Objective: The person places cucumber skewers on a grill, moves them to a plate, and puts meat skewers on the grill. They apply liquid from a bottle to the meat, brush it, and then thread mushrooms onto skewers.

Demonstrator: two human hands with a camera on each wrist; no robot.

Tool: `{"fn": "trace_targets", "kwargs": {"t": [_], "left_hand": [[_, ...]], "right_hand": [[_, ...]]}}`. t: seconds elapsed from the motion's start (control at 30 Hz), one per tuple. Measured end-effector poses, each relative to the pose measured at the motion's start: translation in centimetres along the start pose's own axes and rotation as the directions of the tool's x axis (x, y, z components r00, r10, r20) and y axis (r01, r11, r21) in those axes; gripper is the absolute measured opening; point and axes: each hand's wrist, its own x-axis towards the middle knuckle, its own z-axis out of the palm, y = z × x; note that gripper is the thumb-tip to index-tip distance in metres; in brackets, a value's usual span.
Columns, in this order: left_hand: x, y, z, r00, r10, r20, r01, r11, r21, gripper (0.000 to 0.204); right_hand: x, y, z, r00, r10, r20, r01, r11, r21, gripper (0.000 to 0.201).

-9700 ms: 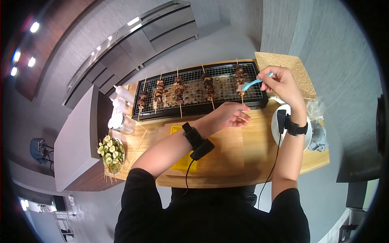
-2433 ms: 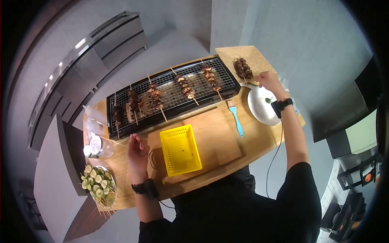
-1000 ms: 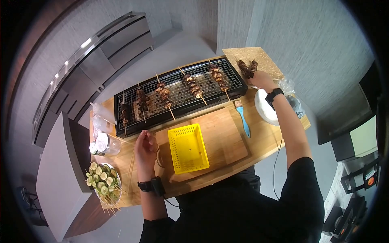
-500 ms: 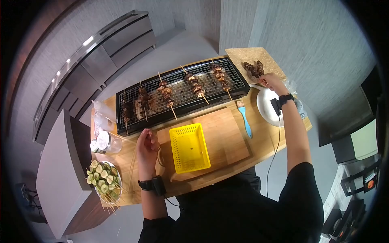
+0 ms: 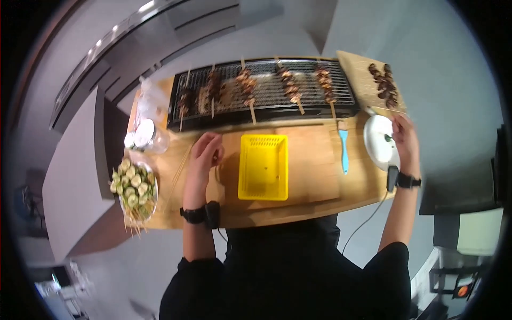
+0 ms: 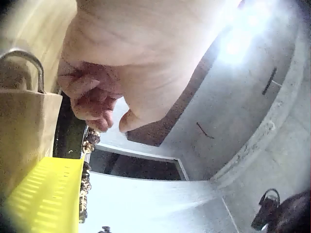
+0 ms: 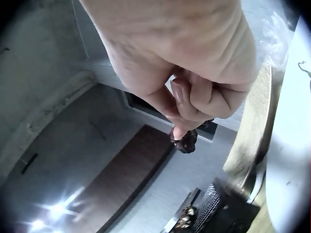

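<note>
My right hand (image 5: 406, 140), above the white plate's right side, pinches the stick ends of dark grilled meat skewers (image 5: 385, 88) with curled fingers. These skewers lie over the gold board (image 5: 357, 80). In the right wrist view a dark meat piece (image 7: 183, 141) shows just past the fingertips, while the sticks are hidden. My left hand (image 5: 205, 151) hovers over the left end of the wooden cutting board (image 5: 314, 160), fingers loosely curled around nothing. Beside it sits a yellow plastic basket (image 5: 264, 184). Behind, several meat skewers (image 5: 288, 85) rest on the black grill (image 5: 229, 120).
A blue basting brush (image 5: 344, 152) lies between the cutting board and the white plate (image 5: 373, 146). At the left are sliced-vegetable skewers (image 5: 133, 186), a lidded jar (image 5: 152, 137) and squeeze bottles (image 5: 151, 101). A clear plastic bag (image 7: 274, 41) appears by the gold board.
The basting brush was put down and meat skewers came onto the gold board. In the last half second they shifted toward its right edge with my right hand. The head view turned.
</note>
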Motion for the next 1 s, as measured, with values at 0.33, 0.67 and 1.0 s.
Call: {"fn": "trace_targets", "kwargs": {"t": [0.33,0.67,1.0], "left_hand": [[-5.8,-0.5,1.5,0.982,-0.112,0.154,0.068,0.963,0.262,0.016],[-7.6,-0.1,5.2,0.959,-0.091,0.27,-0.029,0.912,0.41,0.014],[-10.8,2.6,10.4,0.904,-0.005,0.428,-0.245,0.814,0.527,0.023]], "right_hand": [[-14.5,2.8,6.3,0.969,0.078,0.236,-0.106,0.989,0.107,0.016],[-18.2,5.2,11.9,0.885,0.166,0.435,-0.204,0.978,0.043,0.018],[-21.2,6.2,14.4,0.873,0.138,0.468,-0.199,0.976,0.085,0.019]]}}
